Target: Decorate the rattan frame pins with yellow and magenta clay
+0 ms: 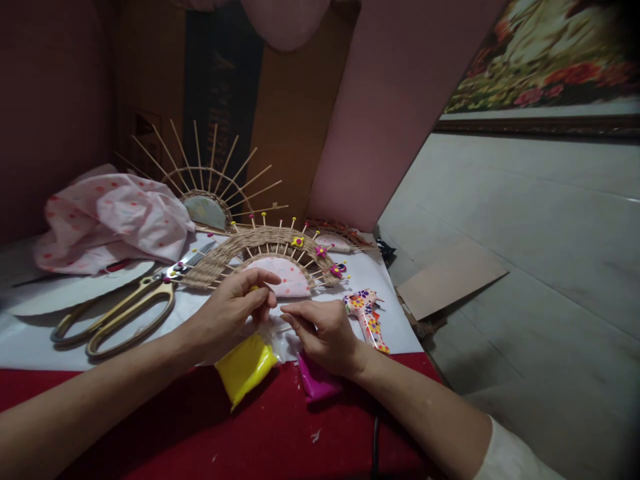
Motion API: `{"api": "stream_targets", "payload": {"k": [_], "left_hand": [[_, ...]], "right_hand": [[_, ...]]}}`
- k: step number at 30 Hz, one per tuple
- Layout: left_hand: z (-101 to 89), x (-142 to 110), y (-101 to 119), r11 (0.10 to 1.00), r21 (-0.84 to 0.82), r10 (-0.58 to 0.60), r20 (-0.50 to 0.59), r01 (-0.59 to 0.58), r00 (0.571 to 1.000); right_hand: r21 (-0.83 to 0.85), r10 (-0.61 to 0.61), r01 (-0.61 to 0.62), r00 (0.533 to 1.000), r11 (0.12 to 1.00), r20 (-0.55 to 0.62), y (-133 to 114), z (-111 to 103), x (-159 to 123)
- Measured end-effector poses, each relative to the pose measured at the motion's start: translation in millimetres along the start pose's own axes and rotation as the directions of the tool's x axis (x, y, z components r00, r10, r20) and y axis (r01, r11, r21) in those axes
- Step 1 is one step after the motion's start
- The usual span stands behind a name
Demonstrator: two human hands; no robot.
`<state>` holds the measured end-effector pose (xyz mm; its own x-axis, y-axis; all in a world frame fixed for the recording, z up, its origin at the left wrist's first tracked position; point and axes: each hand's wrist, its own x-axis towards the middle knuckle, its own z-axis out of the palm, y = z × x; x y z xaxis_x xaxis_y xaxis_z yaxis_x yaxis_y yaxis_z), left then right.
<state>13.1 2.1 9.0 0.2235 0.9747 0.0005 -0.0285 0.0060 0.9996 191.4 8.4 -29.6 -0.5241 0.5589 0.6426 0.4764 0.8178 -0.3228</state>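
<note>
My left hand (240,303) is raised above the table with curled fingers, and a small bit of yellow clay (254,288) shows between them. Close by on the right, my right hand (325,333) has thumb and fingertips pinched together; what they hold, if anything, is too small to make out. Under my hands lie a packet of yellow clay (247,367) and a magenta packet (316,379), partly covered by my right hand. Just behind, a woven twine half-circle (210,263) carries sticks tipped with yellow and pink balls, several small clay flowers (321,251) and a dotted cloth centre (285,277).
Large scissors (133,317) and dotted cloth (120,220) lie at left. A flower-patterned glue gun (367,317) rests at right. Behind stand an unfinished stick frame (205,210), another woven piece (335,241) and a cardboard box (295,113). White sheeting (400,333) covers part of the red tabletop (270,440).
</note>
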Motion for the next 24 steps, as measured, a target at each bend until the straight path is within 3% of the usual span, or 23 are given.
{"api": "stream_targets", "payload": {"k": [8, 14, 24], "left_hand": [[-0.6, 0.3, -1.8, 1.0, -0.023, 0.006, 0.024, -0.005, 1.0], [0.3, 0.3, -0.2, 1.0, 0.004, 0.003, -0.055, -0.003, 0.998], [-4.3, 3.4, -3.2, 0.999, 0.022, 0.043, -0.028, -0.043, 0.999]], "right_hand": [[0.011, -0.012, 0.012, 1.0, 1.0, 0.013, -0.2, -0.9, 0.7], [-0.006, -0.018, 0.019, 1.0, 1.0, 0.022, -0.1, -1.1, 1.1], [0.008, -0.055, 0.055, 0.998, 0.998, 0.022, -1.4, -1.4, 0.1]]}}
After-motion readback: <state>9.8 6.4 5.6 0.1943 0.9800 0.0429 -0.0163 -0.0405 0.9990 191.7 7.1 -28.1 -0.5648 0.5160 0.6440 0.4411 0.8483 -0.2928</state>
